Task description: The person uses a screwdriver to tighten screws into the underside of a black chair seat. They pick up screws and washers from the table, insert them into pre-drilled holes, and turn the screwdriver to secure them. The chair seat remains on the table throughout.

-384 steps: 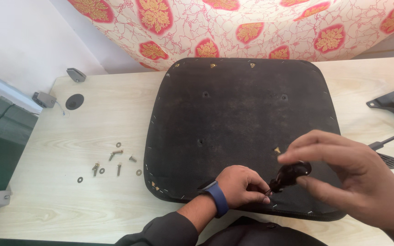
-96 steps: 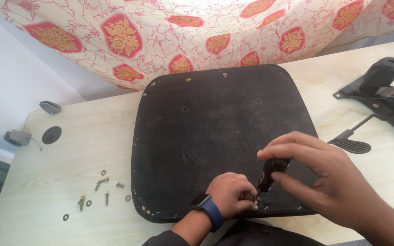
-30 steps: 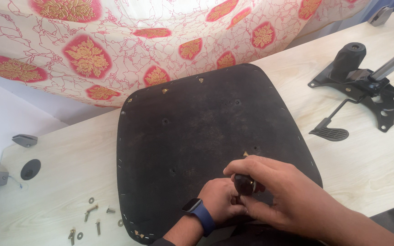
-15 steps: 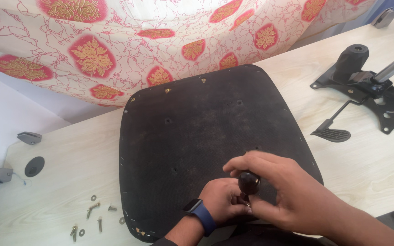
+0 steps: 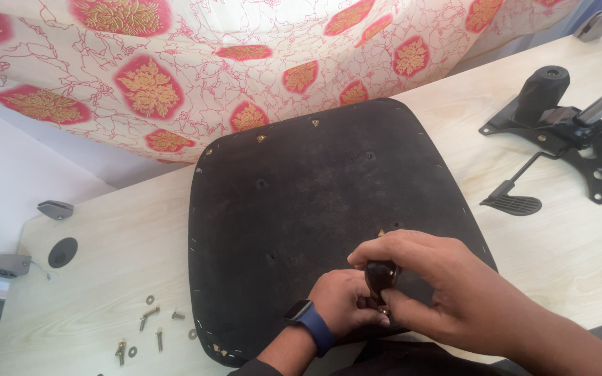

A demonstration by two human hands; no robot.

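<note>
A black chair seat base [image 5: 315, 209] lies upside down on the light wooden table [image 5: 99, 278]. Near its front edge my right hand [image 5: 447, 292] grips a small dark rounded knob-like part [image 5: 379, 275] from above. My left hand [image 5: 346, 306], with a blue watch on its wrist, is closed just below and to the left of that part, its fingertips touching the part's lower end. What is under the fingers is hidden.
Several loose screws and washers [image 5: 149, 327] lie at the table's front left. A black metal chair tilt mechanism with a lever [image 5: 559, 132] sits at the right. A patterned red and cream cloth [image 5: 245, 63] hangs behind. A round cable hole [image 5: 63, 252] is at the left.
My view has drifted slightly. Both hands stay at the seat's front edge; the right hand's fingers have turned a little around the dark part.
</note>
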